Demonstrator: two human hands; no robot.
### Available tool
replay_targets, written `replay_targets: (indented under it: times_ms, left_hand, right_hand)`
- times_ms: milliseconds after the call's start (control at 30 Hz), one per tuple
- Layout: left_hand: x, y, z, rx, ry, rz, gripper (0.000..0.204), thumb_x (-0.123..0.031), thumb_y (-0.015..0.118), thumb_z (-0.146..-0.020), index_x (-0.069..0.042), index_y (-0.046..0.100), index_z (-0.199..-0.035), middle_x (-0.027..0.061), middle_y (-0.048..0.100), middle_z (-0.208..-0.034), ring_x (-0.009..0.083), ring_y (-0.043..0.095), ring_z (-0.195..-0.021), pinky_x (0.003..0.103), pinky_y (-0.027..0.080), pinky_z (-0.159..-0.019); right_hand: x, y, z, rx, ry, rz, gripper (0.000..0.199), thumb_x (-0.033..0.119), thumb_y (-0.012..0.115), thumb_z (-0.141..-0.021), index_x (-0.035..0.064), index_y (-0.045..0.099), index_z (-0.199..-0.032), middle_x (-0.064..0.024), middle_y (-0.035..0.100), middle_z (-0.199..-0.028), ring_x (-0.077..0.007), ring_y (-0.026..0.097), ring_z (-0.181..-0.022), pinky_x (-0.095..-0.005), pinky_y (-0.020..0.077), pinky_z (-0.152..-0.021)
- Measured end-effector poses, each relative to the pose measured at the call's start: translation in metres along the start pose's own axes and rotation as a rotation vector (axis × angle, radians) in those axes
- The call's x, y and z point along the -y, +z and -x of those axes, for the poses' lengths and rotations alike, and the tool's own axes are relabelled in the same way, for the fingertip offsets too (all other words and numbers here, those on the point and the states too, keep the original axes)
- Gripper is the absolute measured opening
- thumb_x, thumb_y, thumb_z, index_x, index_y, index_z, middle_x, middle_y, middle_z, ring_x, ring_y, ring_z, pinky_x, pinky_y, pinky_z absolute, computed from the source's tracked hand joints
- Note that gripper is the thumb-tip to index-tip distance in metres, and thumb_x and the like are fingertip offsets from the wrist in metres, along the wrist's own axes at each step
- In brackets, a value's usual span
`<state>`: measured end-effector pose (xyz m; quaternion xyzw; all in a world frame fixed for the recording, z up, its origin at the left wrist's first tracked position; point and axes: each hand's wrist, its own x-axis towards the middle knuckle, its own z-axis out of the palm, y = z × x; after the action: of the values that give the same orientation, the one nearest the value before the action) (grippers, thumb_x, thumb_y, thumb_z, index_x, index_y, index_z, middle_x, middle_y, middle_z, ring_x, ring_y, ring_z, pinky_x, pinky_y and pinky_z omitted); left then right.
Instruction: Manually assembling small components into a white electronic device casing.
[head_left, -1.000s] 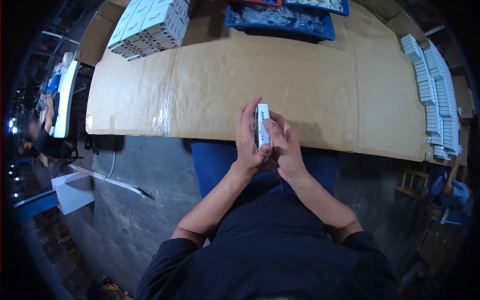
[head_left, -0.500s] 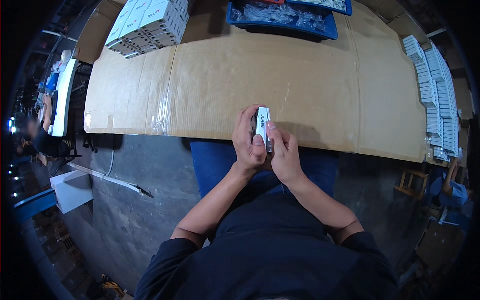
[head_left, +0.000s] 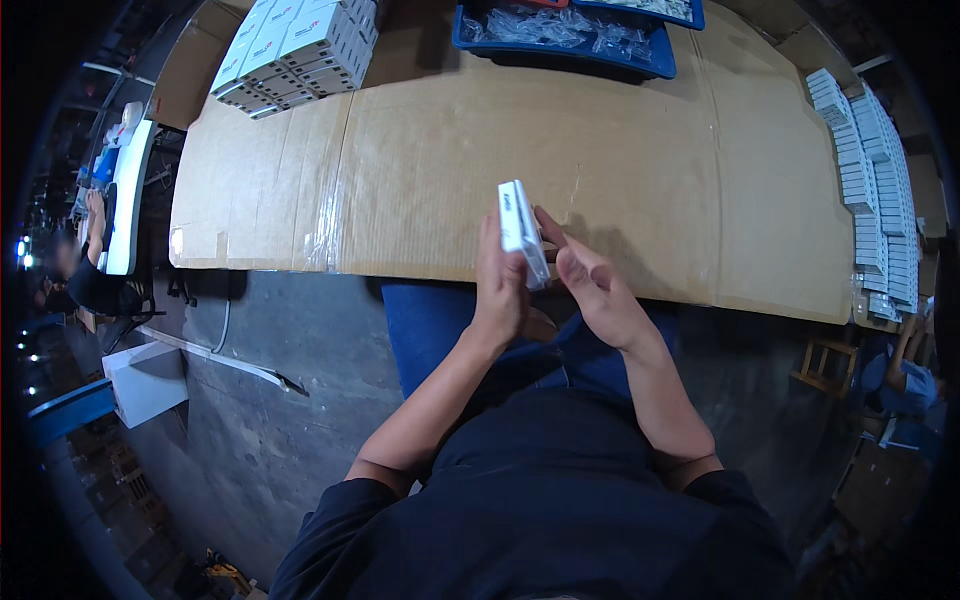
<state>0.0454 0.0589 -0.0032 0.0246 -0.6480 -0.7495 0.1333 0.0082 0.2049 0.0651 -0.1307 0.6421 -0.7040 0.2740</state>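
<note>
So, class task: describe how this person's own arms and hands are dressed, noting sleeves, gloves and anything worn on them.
Both hands, left hand and right hand, are bare, with no gloves. No ring, watch or band shows. The forearms are uncovered; short dark navy sleeves end above the elbows, part of a plain dark top.

One view only: head-worn fisheye, high above the seated person, looking steeply down. Own forearms enter from the lower edge; left hand and right hand sit near picture centre, close under the lens, at the near edge of the cardboard-covered table. Table's far edge runs along the top of the picture. Straight edges bow toward the rim; floor and dark surroundings fill the left and right margins.
</note>
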Motion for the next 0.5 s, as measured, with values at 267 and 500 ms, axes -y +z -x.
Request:
replay_targets:
  times_ms: [267,500]
  left_hand:
    - [-0.034,0.008,-0.007,0.103,-0.658,0.508,0.078,-0.069,0.029,-0.106,-0.008,0.043,-0.152,0.0124,0.062,-0.132,0.0234,0.065,-0.120,0.038,0.055,-0.101]
    - [-0.039,0.014,0.008,0.154,-0.786,0.614,0.068,-0.063,0.033,-0.108,-0.008,0.044,-0.148,0.0137,0.062,-0.131,0.0251,0.065,-0.119,0.038,0.058,-0.096]
  right_hand:
    - [-0.027,-0.022,-0.002,-0.254,-0.593,0.913,0.090,0.058,0.082,-0.079,0.0019,0.053,-0.144,-0.0205,0.050,-0.147,-0.0380,0.054,-0.132,-0.0485,0.0473,-0.108]
    - [-0.025,-0.035,-0.015,-0.082,-0.866,0.852,0.086,0.057,0.079,-0.082,-0.0017,0.057,-0.141,-0.0224,0.058,-0.143,-0.0401,0.061,-0.127,-0.0488,0.0505,-0.106]
